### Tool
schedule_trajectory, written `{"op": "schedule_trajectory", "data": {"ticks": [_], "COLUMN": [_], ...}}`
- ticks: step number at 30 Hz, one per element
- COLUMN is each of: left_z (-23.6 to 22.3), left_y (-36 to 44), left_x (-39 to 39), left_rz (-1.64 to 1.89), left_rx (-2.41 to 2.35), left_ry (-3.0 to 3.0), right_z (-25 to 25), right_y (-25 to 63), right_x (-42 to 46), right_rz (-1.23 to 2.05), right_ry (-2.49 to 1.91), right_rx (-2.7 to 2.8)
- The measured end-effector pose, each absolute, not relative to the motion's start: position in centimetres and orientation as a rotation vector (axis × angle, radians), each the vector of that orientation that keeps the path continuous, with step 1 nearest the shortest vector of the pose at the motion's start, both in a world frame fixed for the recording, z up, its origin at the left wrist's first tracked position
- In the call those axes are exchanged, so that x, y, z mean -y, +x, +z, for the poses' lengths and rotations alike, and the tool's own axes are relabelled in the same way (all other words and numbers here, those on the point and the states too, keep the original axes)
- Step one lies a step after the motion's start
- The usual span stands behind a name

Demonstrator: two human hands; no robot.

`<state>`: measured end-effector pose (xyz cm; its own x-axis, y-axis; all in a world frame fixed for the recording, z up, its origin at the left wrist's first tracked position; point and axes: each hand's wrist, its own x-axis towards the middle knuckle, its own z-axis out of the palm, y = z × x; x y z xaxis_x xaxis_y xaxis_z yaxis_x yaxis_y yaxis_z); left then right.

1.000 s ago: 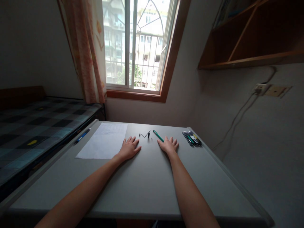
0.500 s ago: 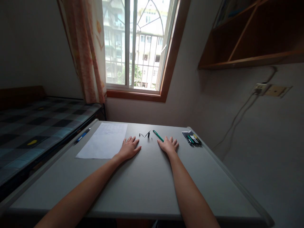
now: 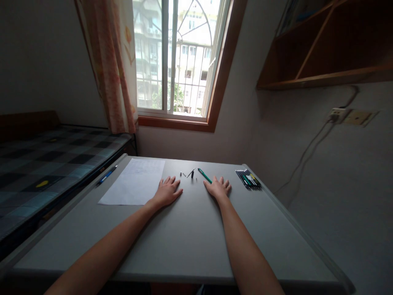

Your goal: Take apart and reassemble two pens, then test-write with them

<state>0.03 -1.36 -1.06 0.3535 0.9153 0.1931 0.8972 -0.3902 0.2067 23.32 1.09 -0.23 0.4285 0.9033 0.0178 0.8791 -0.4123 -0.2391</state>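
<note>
My left hand [image 3: 168, 190] lies flat on the table with its fingers spread, at the right edge of a white paper sheet [image 3: 129, 184]. Flat as well, with fingers apart, my right hand [image 3: 218, 187] rests near the lower end of a green pen barrel [image 3: 204, 175]; whether it touches the barrel I cannot tell. Between and beyond the hands are small pen parts: a short black piece [image 3: 192, 174], a thin dark stick [image 3: 190, 172] lying slantwise, and several tiny bits [image 3: 181, 174]. Neither hand holds anything.
A row of dark pens [image 3: 248, 179] lies at the table's right edge, and a blue pen [image 3: 107, 175] at the left edge. The grey table [image 3: 184, 241] stands below a window [image 3: 175, 61]. To the left is a bed [image 3: 55, 159]; a wooden shelf [image 3: 319, 78] hangs at upper right.
</note>
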Motion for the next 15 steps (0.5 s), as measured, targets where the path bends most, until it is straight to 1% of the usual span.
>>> {"op": "schedule_trajectory", "data": {"ticks": [9, 15], "left_z": [-1.07, -1.29], "left_y": [0.00, -0.02], "left_x": [1.39, 1.22], "left_rz": [0.478, 0.504], "left_rx": [-1.678, -1.667], "left_ry": [2.532, 2.519], "right_z": [-0.79, -0.69], "right_y": [23.67, 23.79], "right_x": [-1.30, -1.25], "right_rz": [0.001, -0.030], "right_ry": [-2.298, -2.246], "right_rx": [1.444, 1.425]}}
